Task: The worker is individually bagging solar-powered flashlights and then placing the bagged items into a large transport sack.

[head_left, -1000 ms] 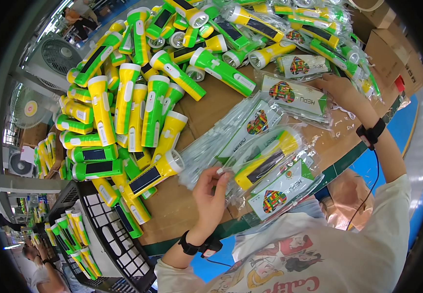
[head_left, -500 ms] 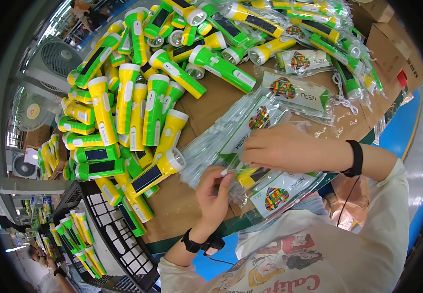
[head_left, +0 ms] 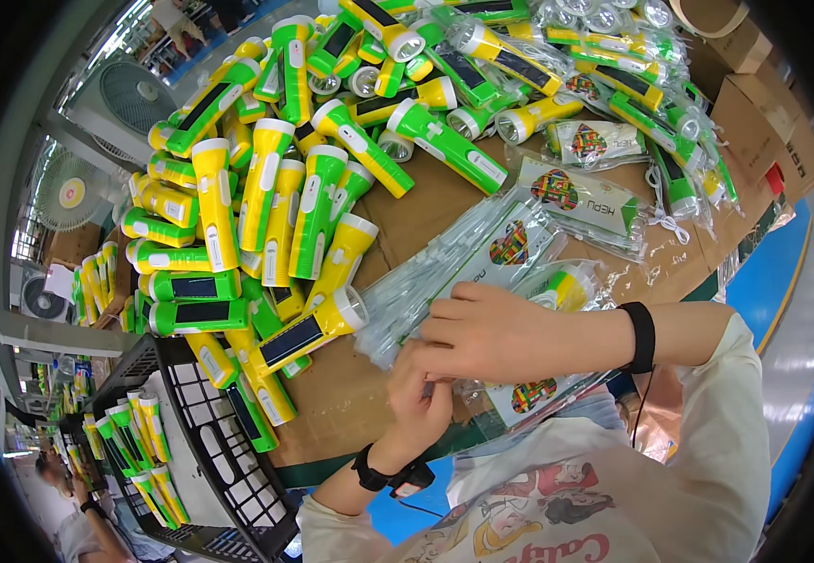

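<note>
The step in hand looks like fingertip work at the end of a clear bag [head_left: 598,296] with a yellow-and-green flashlight [head_left: 568,285] inside. The flashlight lies just right of the fingers, partly hidden under the right hand [head_left: 496,328]. Its bent fingers meet those of the left hand [head_left: 421,399]; whether either set pinches the film cannot be told. The next move seems to call for a light, sure hold on thin film. Just beyond the fingers, a stack of bags [head_left: 459,258] crowds the surface [head_left: 332,422]; a printed bag [head_left: 526,396] lies close below the right hand. Loose flashlights [head_left: 313,211] heap up farther left.
</note>
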`<state>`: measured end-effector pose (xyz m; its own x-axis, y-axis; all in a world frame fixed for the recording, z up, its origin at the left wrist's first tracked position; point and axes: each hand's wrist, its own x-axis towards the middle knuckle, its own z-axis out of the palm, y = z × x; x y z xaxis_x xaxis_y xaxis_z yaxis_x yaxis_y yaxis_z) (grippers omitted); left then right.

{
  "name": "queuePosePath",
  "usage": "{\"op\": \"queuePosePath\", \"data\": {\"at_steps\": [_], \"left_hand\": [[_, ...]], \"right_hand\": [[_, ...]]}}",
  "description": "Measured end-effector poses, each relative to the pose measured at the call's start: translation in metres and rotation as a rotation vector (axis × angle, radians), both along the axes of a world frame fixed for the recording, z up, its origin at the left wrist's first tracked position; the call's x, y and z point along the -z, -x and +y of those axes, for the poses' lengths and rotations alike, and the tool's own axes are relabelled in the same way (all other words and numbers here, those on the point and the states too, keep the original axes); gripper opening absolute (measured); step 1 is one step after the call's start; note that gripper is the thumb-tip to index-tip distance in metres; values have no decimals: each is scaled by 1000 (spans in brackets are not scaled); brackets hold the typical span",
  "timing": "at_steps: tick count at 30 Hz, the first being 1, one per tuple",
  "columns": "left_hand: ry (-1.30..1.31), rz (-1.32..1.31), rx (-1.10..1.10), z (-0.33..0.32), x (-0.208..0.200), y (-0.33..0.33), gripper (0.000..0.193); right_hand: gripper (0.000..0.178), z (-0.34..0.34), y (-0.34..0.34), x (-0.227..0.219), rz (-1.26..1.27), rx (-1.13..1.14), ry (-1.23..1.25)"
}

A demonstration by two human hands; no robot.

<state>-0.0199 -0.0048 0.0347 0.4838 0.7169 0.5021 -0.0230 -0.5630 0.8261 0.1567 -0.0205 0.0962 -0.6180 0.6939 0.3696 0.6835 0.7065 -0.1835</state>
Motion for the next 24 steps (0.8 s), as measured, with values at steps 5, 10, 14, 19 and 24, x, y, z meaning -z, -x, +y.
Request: {"op": "queuePosePath", "data": {"at_steps": [5, 10, 14, 19, 24], "left_hand": [[-30, 57, -4, 8, -3, -10, 10], [118, -98, -177, 13, 14, 1, 5], [146, -106, -205, 16, 16, 6, 5], [124, -102, -184, 24, 15, 10, 6], [258, -202, -122, 13, 4, -1, 3]], "right_hand": [[19, 1, -21, -1, -94, -17, -18], [20, -12, -92, -7, -300, -13, -68], [21, -50, -127, -13, -268, 181, 57], [18, -52, -136, -52, -148, 257, 226], [16, -12, -156, -93, 455, 417, 558]]}}
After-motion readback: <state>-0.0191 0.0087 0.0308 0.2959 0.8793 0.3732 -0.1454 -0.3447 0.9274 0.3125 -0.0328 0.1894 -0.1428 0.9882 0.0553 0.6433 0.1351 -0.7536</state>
